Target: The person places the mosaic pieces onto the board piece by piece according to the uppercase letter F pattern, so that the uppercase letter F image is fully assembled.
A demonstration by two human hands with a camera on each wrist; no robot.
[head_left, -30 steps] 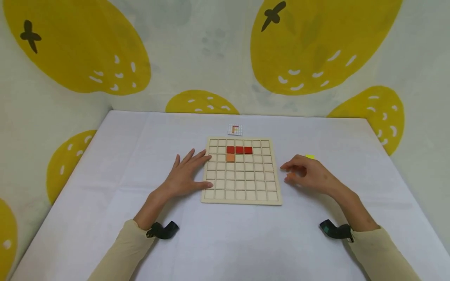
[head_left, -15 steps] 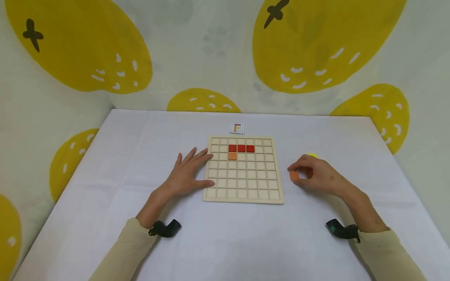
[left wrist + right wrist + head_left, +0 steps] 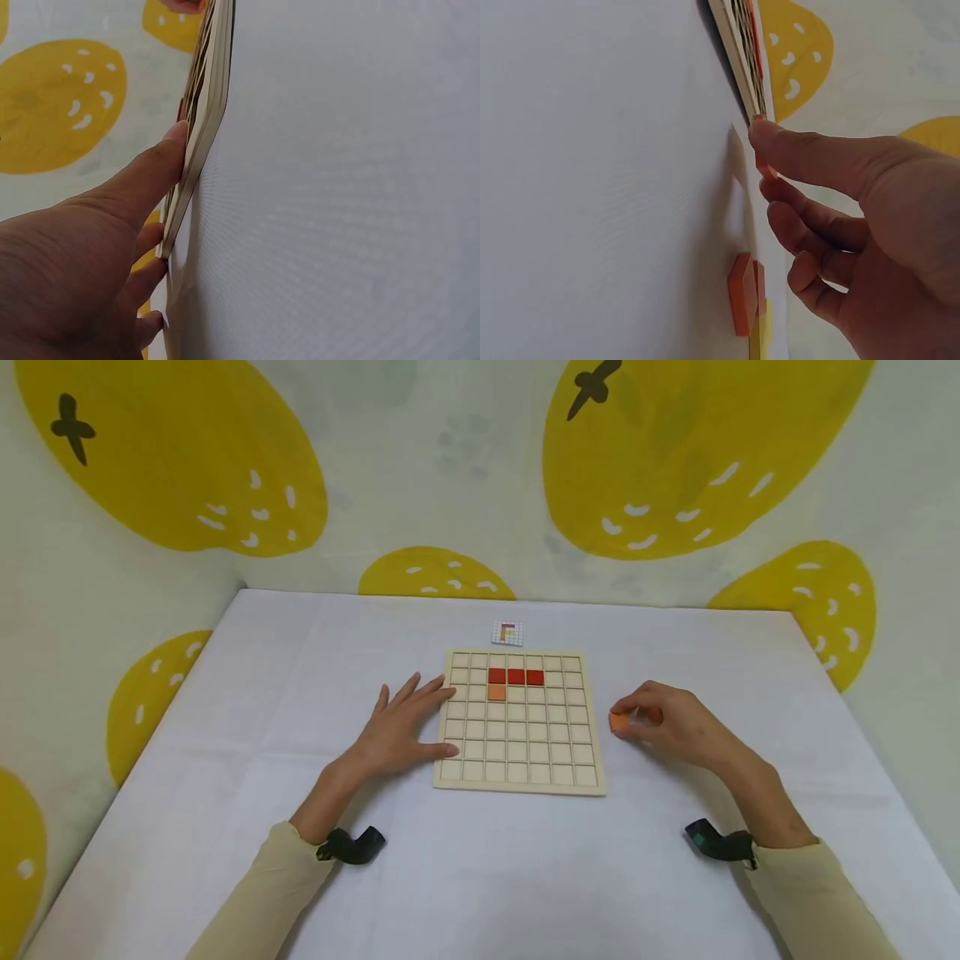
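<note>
In the head view my left hand (image 3: 393, 735) has its fingers spread, with the thumb and fingertips resting on the left edge of a pale wooden grid board (image 3: 517, 789). Three red square tiles (image 3: 516, 677) lie in a row on it. Below the leftmost sits one orange tile (image 3: 497, 692). Just right of the board, my right hand (image 3: 675, 722) pinches another orange tile (image 3: 618, 722) between thumb and fingers. In the right wrist view that held tile (image 3: 763, 161) is seen nearly edge-on, partly covered by the thumb.
Loose orange tiles (image 3: 742, 294) and a yellow tile (image 3: 759, 337) lie on the white cloth near the right hand; the head view hides them behind it. A small printed pattern card (image 3: 507, 633) lies beyond the board. Patterned fabric walls (image 3: 435, 485) border the table.
My right hand, with the orange tile, first shifted slightly right, then a little back toward the board, and the tile has tilted. The hand now covers the yellow tile. The left hand stays put.
</note>
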